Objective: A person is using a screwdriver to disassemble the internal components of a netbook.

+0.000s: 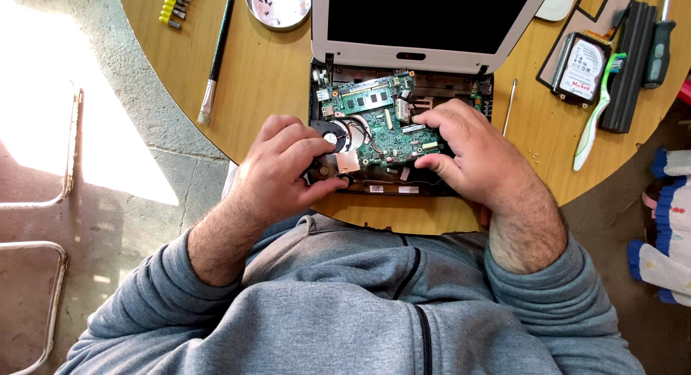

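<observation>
Fingers (306, 141) of the left hand (281, 166) are gripping the green circuit board (378, 127) (near its fan (332, 135)); right hand (468, 155) is pinching its right edge inside the opened laptop (410, 58).

- Left part of the cooling fan (333, 136) covered by the left hand (284, 166).
- Right edge of the green circuit board (381, 127) lost under the right hand (468, 155); fingertip contact there not discernible.
- Laptop screen (425, 19) cut off by the top edge, likewise the round metal dish (277, 6).
- Screwdriver bits (175, 4) too small to tell apart.
- Hard drive (579, 67) partly overlapped by the green-and-white toothbrush (596, 112).
- Dark-handled tool (658, 51) cropped at the top.
- Striped cloth (666, 224) cut by the right edge.
</observation>
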